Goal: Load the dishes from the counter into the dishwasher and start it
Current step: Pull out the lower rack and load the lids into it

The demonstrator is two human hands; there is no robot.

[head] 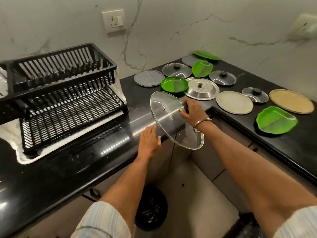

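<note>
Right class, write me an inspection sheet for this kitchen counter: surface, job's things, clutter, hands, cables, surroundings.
Surface: black L-shaped counter, glossy.
Job's things: large glass lid held tilted; glass lids, steel lid, green plates and round plates lying flat; black dish rack, both tiers bare.
Clutter: nothing seen.
Hands: right hand has its grip on the lid's knob; left hand open beside the rim.
Cables: nothing seen.
Surroundings: marble wall, wall socket, bin below.

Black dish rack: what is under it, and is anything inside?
The black dish rack stands on a white mat on the counter. Both tiers look empty, though the left end is cut off.
</note>
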